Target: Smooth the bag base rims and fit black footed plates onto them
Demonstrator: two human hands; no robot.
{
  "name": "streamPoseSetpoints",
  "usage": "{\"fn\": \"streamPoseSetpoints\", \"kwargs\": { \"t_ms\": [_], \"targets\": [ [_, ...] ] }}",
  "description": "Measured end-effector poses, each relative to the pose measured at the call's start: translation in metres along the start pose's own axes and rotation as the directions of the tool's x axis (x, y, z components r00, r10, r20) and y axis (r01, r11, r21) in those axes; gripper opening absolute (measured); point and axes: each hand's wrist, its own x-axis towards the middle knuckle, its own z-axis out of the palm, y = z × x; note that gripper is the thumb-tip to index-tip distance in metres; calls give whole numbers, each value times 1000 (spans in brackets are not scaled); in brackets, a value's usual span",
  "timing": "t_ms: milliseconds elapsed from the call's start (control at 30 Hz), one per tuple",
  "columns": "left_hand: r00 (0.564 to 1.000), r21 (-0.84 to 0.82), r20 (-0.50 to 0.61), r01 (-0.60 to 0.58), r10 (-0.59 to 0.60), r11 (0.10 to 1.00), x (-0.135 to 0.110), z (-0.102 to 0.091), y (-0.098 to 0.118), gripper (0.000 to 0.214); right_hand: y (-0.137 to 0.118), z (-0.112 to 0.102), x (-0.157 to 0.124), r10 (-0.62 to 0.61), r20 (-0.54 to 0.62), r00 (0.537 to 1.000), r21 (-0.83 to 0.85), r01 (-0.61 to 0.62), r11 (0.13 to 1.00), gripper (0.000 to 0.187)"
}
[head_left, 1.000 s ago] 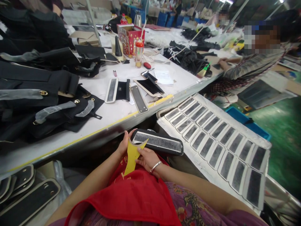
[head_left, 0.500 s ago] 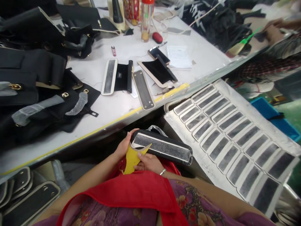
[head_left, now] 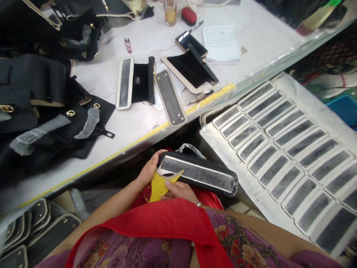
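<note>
A black handbag (head_left: 200,173) rests on my lap with its base turned up. A long grey panel edged in white runs along that base. My left hand (head_left: 149,169) is closed around the bag's left end, thumb on the near side. In my right hand (head_left: 181,191) is a yellow piece of sheet (head_left: 160,186) with a curved, pointed edge, pinched between thumb and fingers. Its pointed tip lies over the grey panel. A handle wrapped in clear plastic (head_left: 192,149) shows behind the bag.
Black bags (head_left: 41,82) crowd the left of the white table (head_left: 111,149). Nearer me on it lie a grey base panel (head_left: 170,98), pink thread snips (head_left: 128,45) and a phone (head_left: 191,42). Rows of panels cover a board (head_left: 212,143) at right; more panels (head_left: 50,234) sit lower left.
The view has shifted, so the table's things sit higher and the panel board lies further right. Both hands keep their holds, and the yellow piece stays at the bag's left end.
</note>
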Motion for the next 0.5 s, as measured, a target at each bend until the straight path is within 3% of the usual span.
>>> {"fn": "streamPoseSetpoints", "kwargs": {
  "t_ms": [233, 400, 500],
  "targets": [
    [999, 57, -8, -41, 42, 998, 0, 4, -2, 50, -2, 2, -5, -15, 1, 1000, 60, 15, 998, 12],
    [987, 226, -83, -116, 138, 967, 3, 7, -3, 48, -4, 3, -8, -35, -16, 999, 100, 36, 994, 12],
    [980, 396, -65, -148, 189, 906, 2, 6, 4, 48, -8, 6, -11, -25, -62, 998, 80, 30, 996, 15]
  ]
}}
